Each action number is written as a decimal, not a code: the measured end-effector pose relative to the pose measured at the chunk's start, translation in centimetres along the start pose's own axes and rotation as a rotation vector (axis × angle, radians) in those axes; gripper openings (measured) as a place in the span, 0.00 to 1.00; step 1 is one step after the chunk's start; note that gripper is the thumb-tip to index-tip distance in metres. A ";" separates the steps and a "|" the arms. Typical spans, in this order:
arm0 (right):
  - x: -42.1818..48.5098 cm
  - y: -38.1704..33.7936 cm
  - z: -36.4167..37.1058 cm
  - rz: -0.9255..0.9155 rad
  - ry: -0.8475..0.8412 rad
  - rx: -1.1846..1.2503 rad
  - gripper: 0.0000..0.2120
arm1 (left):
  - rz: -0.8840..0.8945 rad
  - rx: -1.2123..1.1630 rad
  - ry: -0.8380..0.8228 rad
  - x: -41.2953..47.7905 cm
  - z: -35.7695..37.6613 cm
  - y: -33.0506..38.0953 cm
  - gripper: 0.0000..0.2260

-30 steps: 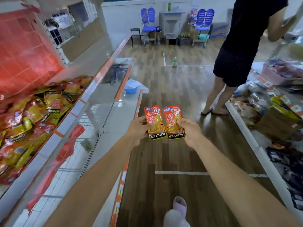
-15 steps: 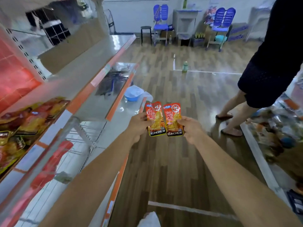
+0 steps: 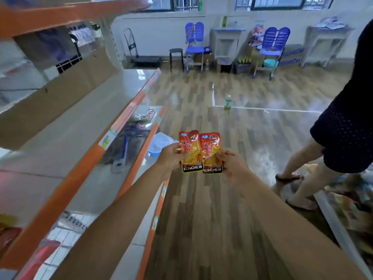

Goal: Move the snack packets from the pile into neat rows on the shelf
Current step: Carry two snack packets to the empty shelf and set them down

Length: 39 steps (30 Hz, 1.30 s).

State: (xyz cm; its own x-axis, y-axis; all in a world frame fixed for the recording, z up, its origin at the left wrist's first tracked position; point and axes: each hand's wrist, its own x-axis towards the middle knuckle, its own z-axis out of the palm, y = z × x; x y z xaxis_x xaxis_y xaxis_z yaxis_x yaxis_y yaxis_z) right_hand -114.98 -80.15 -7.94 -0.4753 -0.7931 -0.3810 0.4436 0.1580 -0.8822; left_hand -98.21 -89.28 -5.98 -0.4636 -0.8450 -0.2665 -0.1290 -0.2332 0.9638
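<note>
Over open wooden floor (image 3: 201, 215) just right of the orange-edged shelf (image 3: 128, 114), two red packets lettered KONCHEW stand upright with edges overlapping, the left packet (image 3: 189, 152) pinched at its outer side by the left hand (image 3: 169, 159) with curled fingers, the right packet (image 3: 212, 155) likewise by the right hand (image 3: 233, 167).

Daylight comes through the dark-framed glass windows (image 3: 278, 2) in the far wall and lies as pale glare on the glossy wood-plank floor (image 3: 262, 126) and the grey metal shelf with orange edge strip (image 3: 84, 126). The wide lens bows the shelf lines toward the left edge. Blur smears both side borders (the colourful heap of goods (image 3: 351, 207) at lower right is perhaps packets). The two red-and-yellow foil snack packets (image 3: 200, 152) at centre are sharp, lettering legible.
</note>
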 end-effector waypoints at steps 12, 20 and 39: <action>24.1 -8.9 3.8 0.031 -0.104 0.023 0.05 | 0.022 -0.015 0.013 24.0 0.2 5.0 0.16; 39.8 -16.3 8.0 0.004 -0.263 -0.106 0.08 | 0.040 -0.059 0.148 38.1 -0.5 10.3 0.17; 69.2 -25.2 29.2 0.066 -0.456 -0.100 0.09 | 0.155 -0.030 0.418 65.4 -15.1 21.2 0.13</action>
State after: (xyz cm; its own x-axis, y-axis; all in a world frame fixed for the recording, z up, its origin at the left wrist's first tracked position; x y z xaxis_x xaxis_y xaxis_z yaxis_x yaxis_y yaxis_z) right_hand -136.84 -156.17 -3.94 -0.0565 -0.9532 -0.2969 0.3759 0.2552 -0.8908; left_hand -118.08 -156.77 -3.03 -0.0807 -0.9916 -0.1014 -0.0576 -0.0969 0.9936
